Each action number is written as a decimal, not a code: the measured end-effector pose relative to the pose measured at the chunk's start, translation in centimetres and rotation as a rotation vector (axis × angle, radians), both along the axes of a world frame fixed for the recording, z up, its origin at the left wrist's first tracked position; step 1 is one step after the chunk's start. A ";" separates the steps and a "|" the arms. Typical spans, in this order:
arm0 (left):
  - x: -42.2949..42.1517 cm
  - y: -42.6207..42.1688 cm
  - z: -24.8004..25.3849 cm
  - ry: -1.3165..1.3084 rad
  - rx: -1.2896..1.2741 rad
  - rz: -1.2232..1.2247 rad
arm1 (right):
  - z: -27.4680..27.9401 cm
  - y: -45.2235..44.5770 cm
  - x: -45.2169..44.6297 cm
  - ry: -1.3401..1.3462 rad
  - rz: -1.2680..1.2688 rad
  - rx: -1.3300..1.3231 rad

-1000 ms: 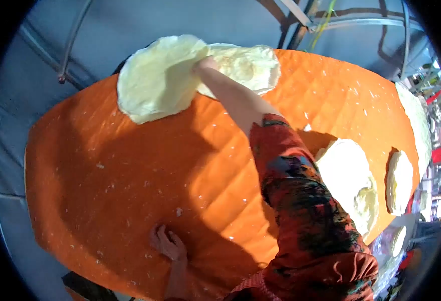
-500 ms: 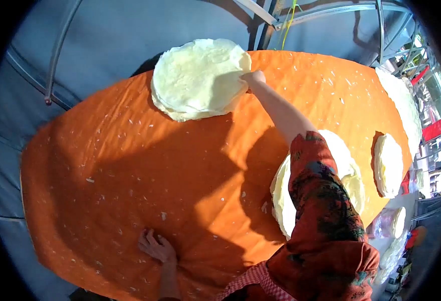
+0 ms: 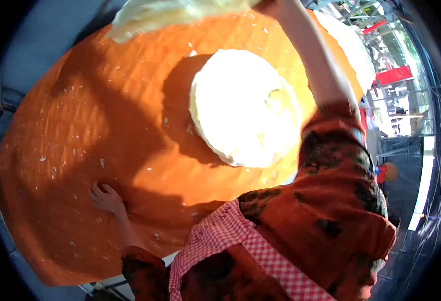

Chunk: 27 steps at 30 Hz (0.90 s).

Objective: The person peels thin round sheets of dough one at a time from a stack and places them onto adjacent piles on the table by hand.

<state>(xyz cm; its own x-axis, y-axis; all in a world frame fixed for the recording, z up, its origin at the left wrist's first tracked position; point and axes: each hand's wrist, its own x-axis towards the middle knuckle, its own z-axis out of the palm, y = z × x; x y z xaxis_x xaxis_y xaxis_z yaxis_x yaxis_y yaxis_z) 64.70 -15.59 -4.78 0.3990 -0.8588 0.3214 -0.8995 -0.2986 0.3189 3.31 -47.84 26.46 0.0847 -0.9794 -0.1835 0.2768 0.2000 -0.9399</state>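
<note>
At the top edge, my right hand (image 3: 266, 6) grips the side of a thin, pale flatbread sheet (image 3: 180, 14). The sheet is lifted, tilted and partly blurred, and its far part is cut off by the frame. My right fingers are mostly hidden in shadow. In the middle of the orange cloth (image 3: 145, 130) lies a round stack of similar flatbread (image 3: 240, 105), brightly sunlit, with a ragged hollow on its right side. My left hand (image 3: 107, 198) rests on the cloth at lower left, fingers spread a little and holding nothing.
White crumbs are scattered over the cloth. Another pale heap (image 3: 353, 50) lies along the table's far right edge. Metal framework and red items (image 3: 393, 75) stand beyond. My patterned right sleeve (image 3: 336, 150) covers part of the table's right side.
My right hand has raised the flatbread sheet off the cloth. My view has shifted, so the round stack now shows in the middle, uncovered by my arm. My left hand still rests on the cloth.
</note>
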 end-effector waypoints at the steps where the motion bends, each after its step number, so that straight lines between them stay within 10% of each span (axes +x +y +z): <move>1: -0.3 -0.1 0.1 -0.059 -0.061 0.001 | 1.2 10.3 2.3 0.113 -0.287 -0.051; 10: -3.7 -0.2 2.6 -0.084 0.101 0.125 | -20.4 42.9 -0.3 -0.140 -0.479 0.656; 13: -11.9 1.6 3.2 0.510 -0.137 -0.279 | -17.6 44.3 -0.9 -0.298 -0.299 0.614; 18: -29.7 6.5 6.6 1.554 0.316 -0.149 | -13.9 47.0 -6.7 -0.084 0.061 0.554; 24: -37.5 7.4 7.7 1.703 0.324 -0.066 | -20.0 41.3 -24.1 0.111 -0.534 0.303; 27: -38.6 7.3 7.8 1.648 0.353 0.029 | -21.6 35.1 -27.2 0.164 -0.364 0.271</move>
<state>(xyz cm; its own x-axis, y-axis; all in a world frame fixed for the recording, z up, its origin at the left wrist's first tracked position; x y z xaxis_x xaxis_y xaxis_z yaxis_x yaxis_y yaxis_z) 26.10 -8.28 3.06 0.1060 -0.7795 -0.6173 0.3070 -0.5649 0.7659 -23.86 -12.69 4.85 -0.3065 -0.8549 -0.4187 0.2268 0.3616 -0.9043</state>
